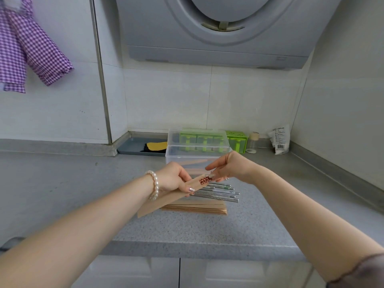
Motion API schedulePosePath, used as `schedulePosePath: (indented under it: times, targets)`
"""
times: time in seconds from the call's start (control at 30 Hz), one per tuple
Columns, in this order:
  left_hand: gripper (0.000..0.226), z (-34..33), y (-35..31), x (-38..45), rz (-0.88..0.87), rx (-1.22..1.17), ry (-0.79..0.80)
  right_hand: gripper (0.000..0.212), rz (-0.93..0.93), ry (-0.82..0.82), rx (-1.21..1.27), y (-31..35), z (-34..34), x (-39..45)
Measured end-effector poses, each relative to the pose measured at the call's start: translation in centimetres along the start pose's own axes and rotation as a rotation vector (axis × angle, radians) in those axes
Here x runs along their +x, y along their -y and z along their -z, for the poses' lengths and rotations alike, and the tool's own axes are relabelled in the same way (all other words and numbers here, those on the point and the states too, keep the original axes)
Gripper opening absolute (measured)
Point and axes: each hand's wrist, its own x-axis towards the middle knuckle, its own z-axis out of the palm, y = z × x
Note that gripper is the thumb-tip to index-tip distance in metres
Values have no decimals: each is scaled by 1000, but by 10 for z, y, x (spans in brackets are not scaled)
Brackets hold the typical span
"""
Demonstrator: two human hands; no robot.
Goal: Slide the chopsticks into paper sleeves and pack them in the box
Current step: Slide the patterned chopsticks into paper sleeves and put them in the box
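My left hand grips a brown paper sleeve with a red pattern near its open end, tilted up to the right above the counter. At that open end my right hand pinches the sleeve's mouth; whether chopsticks are between its fingers is hidden. Several metal chopsticks lie on the counter just under the hands. A stack of empty brown sleeves lies in front of them. A clear plastic box with its lid up stands behind the hands, with sleeved chopsticks inside.
A green spice rack, a small jar and a white packet stand along the back wall. At the back left lies a grey tray with a yellow sponge. A range hood hangs overhead, and checked cloth hangs at left.
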Motion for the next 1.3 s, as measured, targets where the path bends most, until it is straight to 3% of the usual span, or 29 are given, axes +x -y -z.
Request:
schedulePosePath:
  times: [0.2, 0.33, 0.53, 0.67, 0.77, 0.83, 0.93, 1.07, 1.2, 1.3]
  targets:
    - [11, 5, 3, 2, 4, -50, 31, 28, -22, 47, 156, -1, 6, 1]
    - [17, 8, 8, 6, 33, -110, 55, 30, -50, -90, 244, -8, 28, -2]
    - [17, 5, 10, 16, 44, -201, 56, 17, -30, -124, 219, -24, 22, -5]
    - [17, 0, 4, 25, 33, -217, 72, 9, 44, -236, 251, -28, 12, -1]
    - [14, 2, 0, 33, 23, -216, 79, 6, 27, -262, 354, -30, 16, 3]
    - [13, 8, -2, 38, -13, -149, 35, 5, -6, -284, 441, -31, 31, 7]
    - [37, 26, 7, 46, -3, 3, -155, 3, -15, -469, 537, -35, 64, 15]
    - [50, 42, 42, 56, 99, -76, -320, 7, -16, -735, 645, -53, 104, 27]
    - [12, 28, 62, 62, 111, -23, -146, 10, -66, -828, 660, -68, 107, 54]
    - [6, 10, 62, 71, 77, 88, 13, 16, -125, -832, 583, -72, 92, 87]
